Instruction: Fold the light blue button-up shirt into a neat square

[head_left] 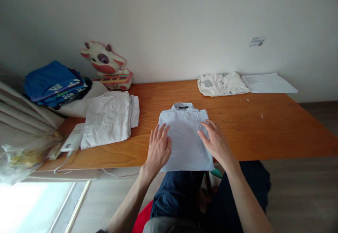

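Observation:
A light blue folded shirt (185, 138) lies on the wooden table (250, 130), collar toward the wall and lower end at the front edge, slightly over it. My left hand (158, 145) is over the shirt's left side, fingers stretched out and apart. Over its right side is my right hand (213, 138), with thumb and fingers spread. Neither hand grips anything; whether the fingertips press on the cloth, I cannot tell. A dark label shows inside the collar.
Folded white cloth (107, 120) lies at the left beside a white device (74, 138) with a cable. Behind are blue clothes (55, 83) and a cow toy keyboard (107, 65). At the back right are patterned cloth (223, 84) and white paper (269, 83).

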